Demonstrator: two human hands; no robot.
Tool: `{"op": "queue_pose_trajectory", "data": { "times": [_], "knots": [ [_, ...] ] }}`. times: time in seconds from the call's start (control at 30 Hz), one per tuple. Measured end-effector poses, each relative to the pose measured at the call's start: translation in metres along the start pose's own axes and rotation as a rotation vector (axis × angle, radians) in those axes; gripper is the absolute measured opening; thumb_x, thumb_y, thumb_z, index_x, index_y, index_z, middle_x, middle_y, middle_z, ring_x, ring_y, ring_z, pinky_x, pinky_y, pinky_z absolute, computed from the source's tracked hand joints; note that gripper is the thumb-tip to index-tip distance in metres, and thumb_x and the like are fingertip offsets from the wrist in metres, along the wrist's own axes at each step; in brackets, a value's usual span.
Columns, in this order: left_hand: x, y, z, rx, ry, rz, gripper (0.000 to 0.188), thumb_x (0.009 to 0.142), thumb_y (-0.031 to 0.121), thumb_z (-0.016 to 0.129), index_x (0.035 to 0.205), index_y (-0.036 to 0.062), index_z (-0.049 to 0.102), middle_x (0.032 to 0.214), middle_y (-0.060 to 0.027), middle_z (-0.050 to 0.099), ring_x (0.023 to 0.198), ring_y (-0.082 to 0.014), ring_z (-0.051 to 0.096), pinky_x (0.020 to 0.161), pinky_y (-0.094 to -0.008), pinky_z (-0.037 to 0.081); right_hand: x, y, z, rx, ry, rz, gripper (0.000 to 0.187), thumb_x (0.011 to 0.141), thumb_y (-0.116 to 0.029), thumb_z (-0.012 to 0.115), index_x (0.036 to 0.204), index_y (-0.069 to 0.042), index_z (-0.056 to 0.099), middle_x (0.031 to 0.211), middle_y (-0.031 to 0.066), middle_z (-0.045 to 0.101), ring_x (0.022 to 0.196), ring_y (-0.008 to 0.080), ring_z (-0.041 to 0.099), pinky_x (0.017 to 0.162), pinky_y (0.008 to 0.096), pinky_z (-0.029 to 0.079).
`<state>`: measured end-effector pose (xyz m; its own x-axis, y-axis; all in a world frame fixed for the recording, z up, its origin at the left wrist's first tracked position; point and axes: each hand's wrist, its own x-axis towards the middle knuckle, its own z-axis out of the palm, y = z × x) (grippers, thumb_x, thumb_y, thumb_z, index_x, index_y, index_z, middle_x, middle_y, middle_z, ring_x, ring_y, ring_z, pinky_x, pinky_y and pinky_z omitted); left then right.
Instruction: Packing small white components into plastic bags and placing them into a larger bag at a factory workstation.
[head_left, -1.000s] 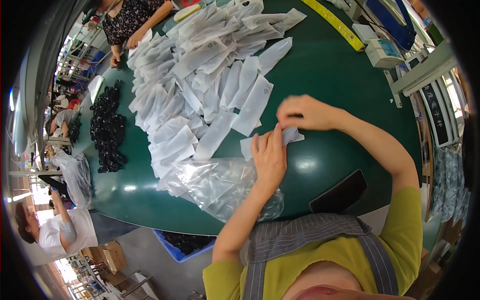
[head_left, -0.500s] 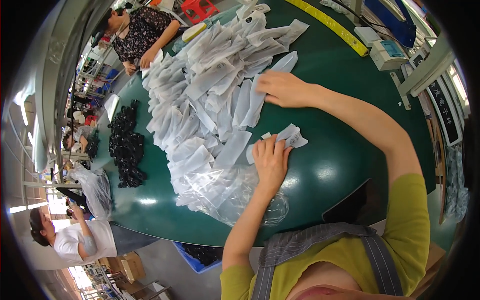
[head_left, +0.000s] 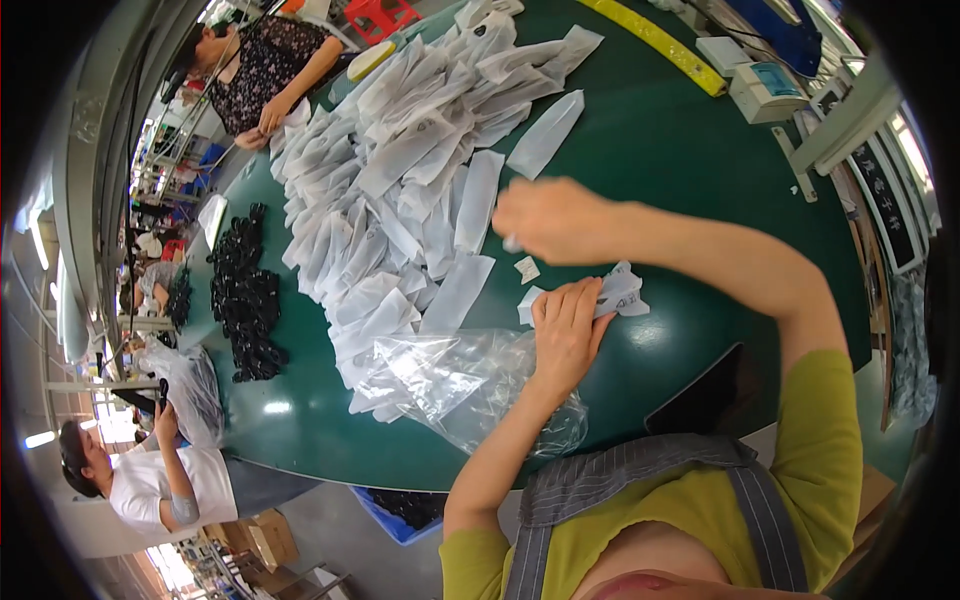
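Note:
On the green table my left hand [head_left: 568, 325] presses down with its fingers together, gripping a crumpled white translucent bag [head_left: 622, 290] that sticks out past the fingertips. Just beyond it my right hand [head_left: 552, 220] hovers, smeared by motion, with curled fingers. A small whitish bit shows at its fingertips, too blurred to name. Between the two hands lies a small white slip [head_left: 527, 269] with dark print. To the left spreads a big heap of narrow white bags [head_left: 410, 150]. One single bag [head_left: 546, 134] lies apart from the heap, beyond my right hand.
A clear plastic bag [head_left: 470, 385] lies left of my left forearm. Farther left is a pile of black parts [head_left: 245, 300]. A dark flat panel [head_left: 697, 395] sits near my right side. Co-workers are at the far left [head_left: 275, 75] and near left [head_left: 165, 490].
My right hand has come nearer to me, away from the loose bag. My left hand has shifted right and nearer with the crumpled bag. The slip now shows separately on the table.

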<state>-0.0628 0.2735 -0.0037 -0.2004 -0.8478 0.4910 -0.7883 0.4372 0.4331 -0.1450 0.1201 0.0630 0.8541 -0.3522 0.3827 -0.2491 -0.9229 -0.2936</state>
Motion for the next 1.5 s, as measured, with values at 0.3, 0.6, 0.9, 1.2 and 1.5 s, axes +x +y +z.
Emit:
{"op": "queue_pose_trajectory", "data": {
  "times": [0.3,0.6,0.9,1.2,1.5],
  "knots": [
    [-0.006,0.003,-0.002,-0.070,-0.088,-0.026,0.051,0.074,0.015,0.078,0.119,0.0019,0.058,0.126,-0.0148,0.056,0.109,-0.0327,0.054,0.093,-0.0425,0.039,-0.094,0.015,-0.002,-0.165,-0.025,0.076,0.026,0.080,-0.015,0.067,0.104,-0.006,0.063,0.101,0.0097,0.061,0.100,0.0269,0.059,0.082,0.0386,0.048],
    [0.011,-0.010,-0.002,0.128,-0.137,0.087,0.052,0.076,0.034,0.077,0.113,0.0018,0.061,0.136,-0.0208,0.048,0.123,-0.0398,0.047,0.104,-0.0530,0.034,-0.086,0.044,-0.018,0.291,-0.382,-0.085,0.032,0.086,-0.025,0.067,0.114,-0.009,0.066,0.110,0.0100,0.063,0.107,0.0267,0.059,0.091,0.0361,0.047],
    [0.019,-0.003,0.003,0.060,-0.111,0.055,0.071,0.071,0.032,0.082,0.125,-0.0020,0.051,0.124,-0.0196,0.053,0.122,-0.0388,0.047,0.106,-0.0540,0.032,-0.028,0.134,0.014,-0.315,0.018,0.075,0.027,0.076,0.003,0.058,0.101,-0.006,0.061,0.107,0.0125,0.056,0.107,0.0287,0.053,0.091,0.0408,0.043],
    [0.025,-0.012,-0.005,0.139,-0.109,-0.002,0.065,0.071,0.039,0.081,0.117,0.0003,0.055,0.142,-0.0279,0.038,0.136,-0.0452,0.033,0.111,-0.0580,0.023,-0.036,0.070,-0.006,0.297,-0.526,0.117,0.029,0.079,-0.021,0.067,0.104,-0.007,0.067,0.099,0.0125,0.065,0.094,0.0298,0.061,0.077,0.0391,0.050],
    [0.023,-0.007,0.003,0.032,-0.059,-0.106,0.079,0.069,0.038,0.083,0.127,-0.0033,0.049,0.120,-0.0222,0.054,0.116,-0.0408,0.048,0.099,-0.0530,0.034,0.054,0.092,0.084,-0.258,0.160,-0.288,0.025,0.077,-0.008,0.062,0.102,-0.008,0.060,0.106,0.0077,0.059,0.106,0.0264,0.056,0.088,0.0408,0.047]
  ]
}}
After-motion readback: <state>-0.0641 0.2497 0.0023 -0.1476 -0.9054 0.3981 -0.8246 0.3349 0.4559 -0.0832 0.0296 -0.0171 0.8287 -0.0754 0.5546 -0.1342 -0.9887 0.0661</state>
